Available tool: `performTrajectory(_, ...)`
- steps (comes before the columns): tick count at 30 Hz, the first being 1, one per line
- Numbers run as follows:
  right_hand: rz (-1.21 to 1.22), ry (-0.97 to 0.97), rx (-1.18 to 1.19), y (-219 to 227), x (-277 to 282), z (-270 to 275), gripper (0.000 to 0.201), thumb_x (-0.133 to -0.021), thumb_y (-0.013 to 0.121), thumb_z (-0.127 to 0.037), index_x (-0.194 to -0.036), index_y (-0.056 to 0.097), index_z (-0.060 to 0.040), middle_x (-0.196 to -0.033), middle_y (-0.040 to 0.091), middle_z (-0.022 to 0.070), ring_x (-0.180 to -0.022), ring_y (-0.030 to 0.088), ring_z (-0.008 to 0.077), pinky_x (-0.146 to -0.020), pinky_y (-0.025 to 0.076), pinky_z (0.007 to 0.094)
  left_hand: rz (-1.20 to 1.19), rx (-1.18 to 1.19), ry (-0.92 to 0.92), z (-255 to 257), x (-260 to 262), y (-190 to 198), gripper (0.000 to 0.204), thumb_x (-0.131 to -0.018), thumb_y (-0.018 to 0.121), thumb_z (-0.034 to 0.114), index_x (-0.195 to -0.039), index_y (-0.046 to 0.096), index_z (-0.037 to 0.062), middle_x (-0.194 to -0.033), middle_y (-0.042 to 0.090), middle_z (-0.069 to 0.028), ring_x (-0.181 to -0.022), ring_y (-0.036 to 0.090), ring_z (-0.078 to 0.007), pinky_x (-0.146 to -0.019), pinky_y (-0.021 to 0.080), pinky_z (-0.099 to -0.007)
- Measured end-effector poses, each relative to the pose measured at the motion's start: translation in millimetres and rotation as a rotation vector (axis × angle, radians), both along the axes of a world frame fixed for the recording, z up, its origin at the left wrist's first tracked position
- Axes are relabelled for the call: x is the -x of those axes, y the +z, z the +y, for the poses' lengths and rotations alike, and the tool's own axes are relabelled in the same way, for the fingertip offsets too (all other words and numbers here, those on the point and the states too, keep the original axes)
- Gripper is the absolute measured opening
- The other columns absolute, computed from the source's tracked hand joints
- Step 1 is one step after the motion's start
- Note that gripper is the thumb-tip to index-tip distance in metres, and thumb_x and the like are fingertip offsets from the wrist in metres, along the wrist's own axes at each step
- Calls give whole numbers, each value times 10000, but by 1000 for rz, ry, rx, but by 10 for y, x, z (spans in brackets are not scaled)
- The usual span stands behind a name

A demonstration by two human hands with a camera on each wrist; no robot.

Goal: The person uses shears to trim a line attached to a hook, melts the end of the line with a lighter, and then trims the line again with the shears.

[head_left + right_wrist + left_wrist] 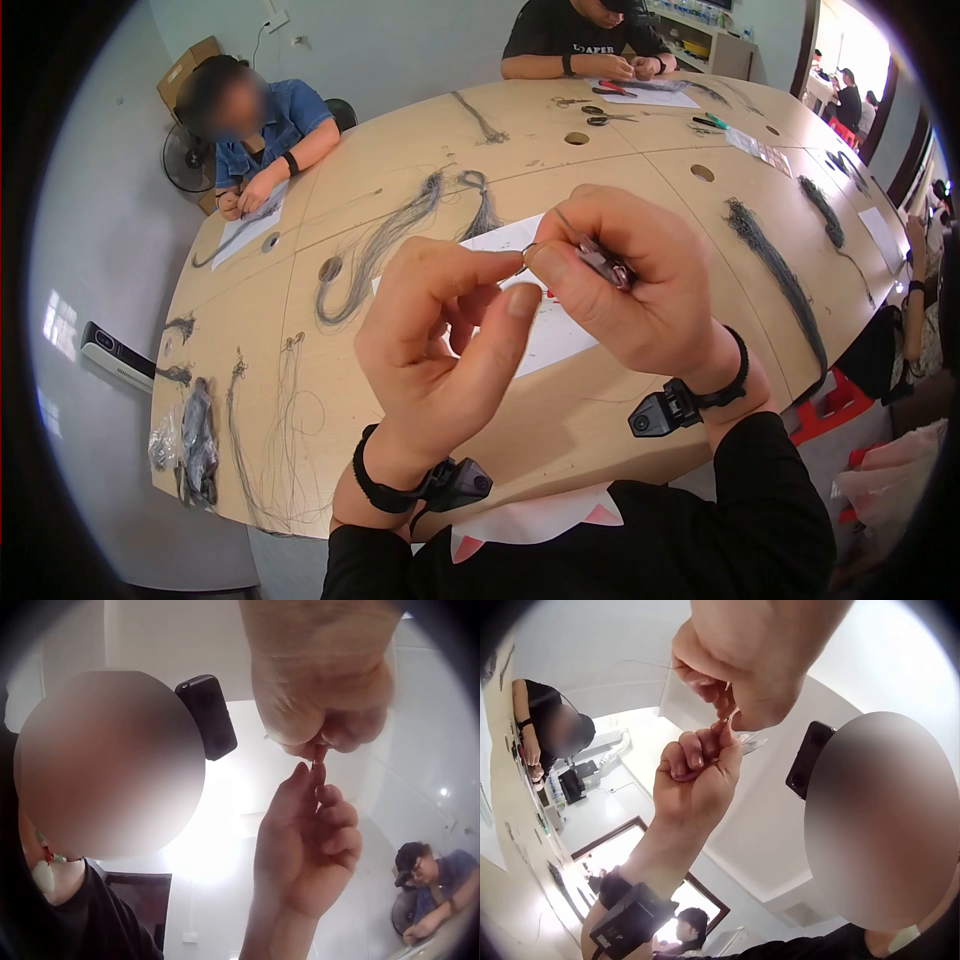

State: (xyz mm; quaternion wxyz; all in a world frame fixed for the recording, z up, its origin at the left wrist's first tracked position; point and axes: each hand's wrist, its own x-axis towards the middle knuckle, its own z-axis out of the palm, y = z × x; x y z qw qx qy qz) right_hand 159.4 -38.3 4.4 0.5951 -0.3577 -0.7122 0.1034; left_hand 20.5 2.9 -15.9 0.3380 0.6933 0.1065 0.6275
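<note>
Both hands meet fingertip to fingertip above a white sheet of paper (562, 345). My right hand (645, 285) has its fingers curled round a small shiny metal tool (604, 264); a pointed bright end (755, 746) sticks out past the fist in the left wrist view. Its thumb and index finger pinch a tiny dark loop (524, 256). My left hand (425, 335) has its index tip right at that loop, the thumb a little apart below. A thin thread (649, 663) runs into the left hand's curled fingers. Small red marks show on the paper behind the hands.
Bundles of grey strands (385, 240) lie across the table (450, 480), with one long bundle (775, 260) at the right. Scissors (608, 121) lie at the far side. Plastic bags (198, 440) sit at the left edge. Two people work across the table.
</note>
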Motion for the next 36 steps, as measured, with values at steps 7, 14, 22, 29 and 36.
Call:
performTrajectory(7,14,13,13,-3,-5,0,67,-752,527,-43,-707,509,2,-598,467,-8,-526,391,41,-464,308,179,60,-78,94,12,31,19,69,-685,616,-13,-743,583,6,-666,495,-13,-516,368,-43,-421,244,-169)
performTrajectory(14,31,-24,21,-3,15,6,20,-735,524,-12,-721,524,2,-602,484,-5,-518,394,44,-470,315,175,28,-4,62,5,30,19,73,-682,612,-25,-742,580,0,-663,493,-17,-526,377,-41,-428,249,-166)
performTrajectory(22,-63,-109,45,-40,2,7,199,-676,600,-36,-861,533,-2,-699,524,27,-571,453,54,-493,372,184,-46,-18,103,51,66,17,68,-693,593,-39,-747,567,-7,-696,487,-19,-533,388,-24,-437,270,-148)
performTrajectory(29,220,294,389,-277,304,159,242,-720,593,-9,-951,523,8,-804,582,48,-585,454,36,-498,361,150,-458,96,-191,25,20,183,93,-803,520,108,-857,497,36,-711,474,10,-506,368,-24,-423,287,-164)
performTrajectory(36,-69,164,304,-160,134,156,121,-769,556,-73,-845,566,21,-733,583,55,-567,488,43,-507,386,156,-699,165,-221,144,581,519,126,-835,474,222,-828,513,102,-558,427,47,-439,363,-34,-331,289,-152)
